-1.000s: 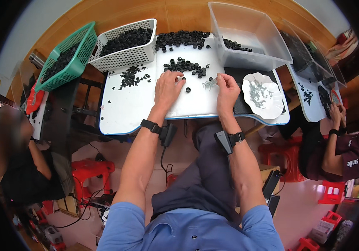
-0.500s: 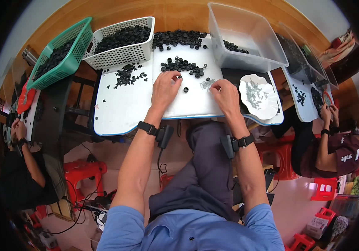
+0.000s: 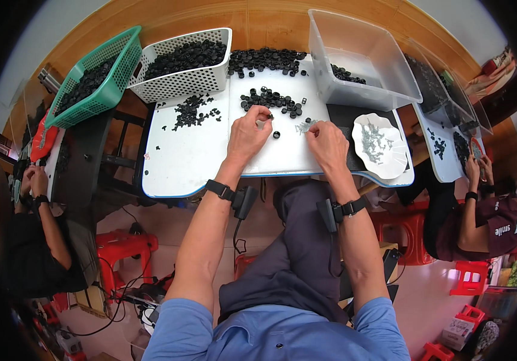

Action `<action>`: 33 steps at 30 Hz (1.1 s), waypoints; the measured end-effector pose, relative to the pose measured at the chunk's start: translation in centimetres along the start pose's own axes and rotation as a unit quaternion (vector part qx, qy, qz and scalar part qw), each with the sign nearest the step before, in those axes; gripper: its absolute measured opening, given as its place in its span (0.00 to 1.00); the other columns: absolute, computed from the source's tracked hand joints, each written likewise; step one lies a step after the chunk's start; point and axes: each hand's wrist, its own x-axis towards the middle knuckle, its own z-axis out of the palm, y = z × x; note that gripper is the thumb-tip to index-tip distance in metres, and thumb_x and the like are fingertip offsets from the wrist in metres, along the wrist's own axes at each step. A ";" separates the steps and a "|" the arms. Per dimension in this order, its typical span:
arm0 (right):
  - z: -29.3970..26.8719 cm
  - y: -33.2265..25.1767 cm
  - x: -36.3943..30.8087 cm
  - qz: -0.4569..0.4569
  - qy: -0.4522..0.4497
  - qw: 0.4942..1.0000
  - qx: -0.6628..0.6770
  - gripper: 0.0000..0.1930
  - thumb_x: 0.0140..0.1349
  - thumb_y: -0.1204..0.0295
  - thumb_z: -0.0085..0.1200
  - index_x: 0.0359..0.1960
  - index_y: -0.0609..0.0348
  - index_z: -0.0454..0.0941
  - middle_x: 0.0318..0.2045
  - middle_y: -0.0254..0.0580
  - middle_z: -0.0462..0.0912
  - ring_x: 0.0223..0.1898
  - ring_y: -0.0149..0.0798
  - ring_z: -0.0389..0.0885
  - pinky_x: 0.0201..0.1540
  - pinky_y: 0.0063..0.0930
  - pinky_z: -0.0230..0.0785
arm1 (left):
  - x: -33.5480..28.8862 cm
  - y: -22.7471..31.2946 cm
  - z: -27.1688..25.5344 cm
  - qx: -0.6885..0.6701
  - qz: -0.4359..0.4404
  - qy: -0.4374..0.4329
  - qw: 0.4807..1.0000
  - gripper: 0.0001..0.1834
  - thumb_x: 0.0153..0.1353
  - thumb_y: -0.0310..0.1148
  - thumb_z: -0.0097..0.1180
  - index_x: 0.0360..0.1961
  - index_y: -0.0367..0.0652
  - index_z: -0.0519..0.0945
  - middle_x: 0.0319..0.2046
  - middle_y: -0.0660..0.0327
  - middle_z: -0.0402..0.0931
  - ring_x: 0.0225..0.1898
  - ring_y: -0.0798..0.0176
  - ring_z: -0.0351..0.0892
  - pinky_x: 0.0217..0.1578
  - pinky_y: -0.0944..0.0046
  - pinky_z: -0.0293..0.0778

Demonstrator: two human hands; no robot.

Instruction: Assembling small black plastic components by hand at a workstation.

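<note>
My left hand is closed in a pinch over the white tabletop, with a small black piece showing at the fingertips. A single round black cap stands just right of it on the table. My right hand has its thumb and fingers pressed together at the edge of a small heap of thin greyish clear pieces. Whatever those fingertips hold is too small to make out. Beyond both hands lies a cluster of black caps.
A scalloped white dish of clear pieces stands at right. Behind are a clear bin, a white basket and a green basket. Small black parts lie left; more caps lie at back. Co-workers sit on both sides.
The whole view has shifted slightly. My right hand has moved a little left, closer over the clear pieces. My left fingers have curled slightly more, and that hand stays beside the single cap.
</note>
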 end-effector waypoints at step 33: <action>2.5 -2.9 1.2 0.023 -0.002 0.916 0.401 0.06 0.66 0.79 0.59 0.43 0.64 0.85 0.33 0.42 0.87 0.29 0.31 0.82 0.33 0.27 0.75 | 0.1 0.2 -0.1 -0.027 -0.032 -0.035 0.998 0.12 0.64 0.29 0.61 0.47 0.37 0.81 0.37 0.55 0.90 0.41 0.60 0.91 0.42 0.63 0.83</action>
